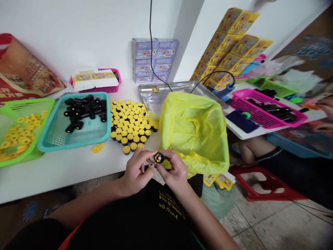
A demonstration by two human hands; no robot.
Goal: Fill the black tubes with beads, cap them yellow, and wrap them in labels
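Observation:
Both my hands meet at the table's front edge around a small black round part (159,158) with coloured dots on its face. My left hand (136,170) pinches it from the left with closed fingers. From the right, my right hand (174,171) grips the same piece, fingers curled. Just beyond them stands a cluster of several upright black pieces with yellow caps (128,125) on the white table (65,166). A yellow plastic bag (194,130) bulges right behind my right hand.
A teal basket (56,139) holds black tubes; a green basket (31,149) holds yellow caps. A metal tray (153,95), blue boxes (153,59), yellow boxes (231,48) and a pink basket (262,114) stand behind. Another person's leg (249,151) and a red stool (260,187) are at right.

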